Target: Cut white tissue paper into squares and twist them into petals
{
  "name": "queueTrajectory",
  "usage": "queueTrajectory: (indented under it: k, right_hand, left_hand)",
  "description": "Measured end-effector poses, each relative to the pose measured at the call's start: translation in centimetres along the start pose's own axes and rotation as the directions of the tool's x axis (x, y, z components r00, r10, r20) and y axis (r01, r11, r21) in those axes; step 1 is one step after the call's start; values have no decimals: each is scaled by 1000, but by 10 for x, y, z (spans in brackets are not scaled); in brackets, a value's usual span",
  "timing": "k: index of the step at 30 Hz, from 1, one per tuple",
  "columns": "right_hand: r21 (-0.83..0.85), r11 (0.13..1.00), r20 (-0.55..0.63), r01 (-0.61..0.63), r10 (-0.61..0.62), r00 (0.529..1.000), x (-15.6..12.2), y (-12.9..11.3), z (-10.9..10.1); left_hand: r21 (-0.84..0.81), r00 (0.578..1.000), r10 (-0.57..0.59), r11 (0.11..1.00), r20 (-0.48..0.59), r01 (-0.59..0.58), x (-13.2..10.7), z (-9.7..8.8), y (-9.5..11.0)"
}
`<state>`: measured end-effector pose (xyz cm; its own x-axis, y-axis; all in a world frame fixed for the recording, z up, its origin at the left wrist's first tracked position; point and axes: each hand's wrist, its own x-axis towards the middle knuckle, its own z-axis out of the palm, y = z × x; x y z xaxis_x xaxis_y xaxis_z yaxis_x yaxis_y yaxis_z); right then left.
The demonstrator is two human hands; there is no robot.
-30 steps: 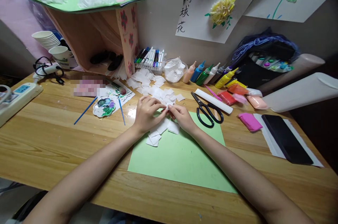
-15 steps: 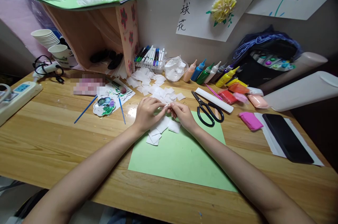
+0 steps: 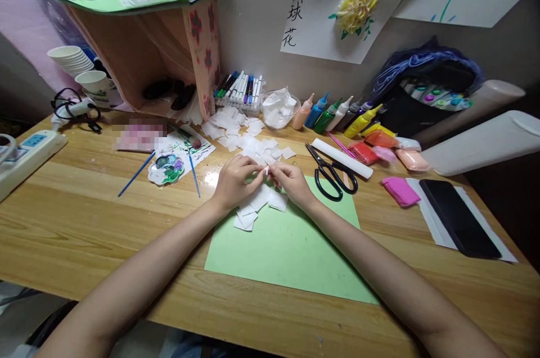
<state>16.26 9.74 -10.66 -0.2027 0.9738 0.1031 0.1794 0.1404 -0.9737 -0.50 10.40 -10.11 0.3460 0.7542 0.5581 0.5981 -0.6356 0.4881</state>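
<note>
My left hand (image 3: 234, 180) and my right hand (image 3: 289, 181) meet fingertip to fingertip over the far edge of a green paper sheet (image 3: 287, 248). Both pinch one small white tissue piece (image 3: 266, 170) between them. Under the hands lie several white tissue squares (image 3: 253, 206) on the green sheet. More loose white squares (image 3: 248, 141) are scattered just beyond, toward the wall.
Black scissors (image 3: 331, 175) and a white stick (image 3: 341, 159) lie right of my hands. Paint bottles (image 3: 333, 116), a marker box (image 3: 240, 91) and a tissue bowl (image 3: 278, 109) line the wall. A palette (image 3: 166, 168) with blue brushes lies left. A dark phone (image 3: 458, 217) lies right.
Both hands stay in the same place pinching the tissue piece; only the fingers shift slightly. The view has tilted a little.
</note>
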Motion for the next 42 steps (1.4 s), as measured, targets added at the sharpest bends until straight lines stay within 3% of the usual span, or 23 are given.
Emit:
queueTrajectory:
  k: [12,21,35,38,42]
  right_hand:
    - [-17,999,26,51,-50,998,0,0,2]
    - [30,999,14,30,-30,999,1,3,3]
    - [19,1000,-46,-2,3,999,0,3,2]
    - [45,999,-112,7,-2,994,2,5,1]
    - [27,1000,-143,13,-9,990,4,5,1]
  left_hand:
    - [-54,999,-25,998,-30,23,-2,4,-4]
    - [-126,994,-104,986,13,105,0,3,-3]
    - [-164,985,-131,975,114,149,2,-1,-1]
    - [-250,976,-209,943,63,218,4,-1,-3]
    - [-355,927,-373,862,40,362,7,-3,-8]
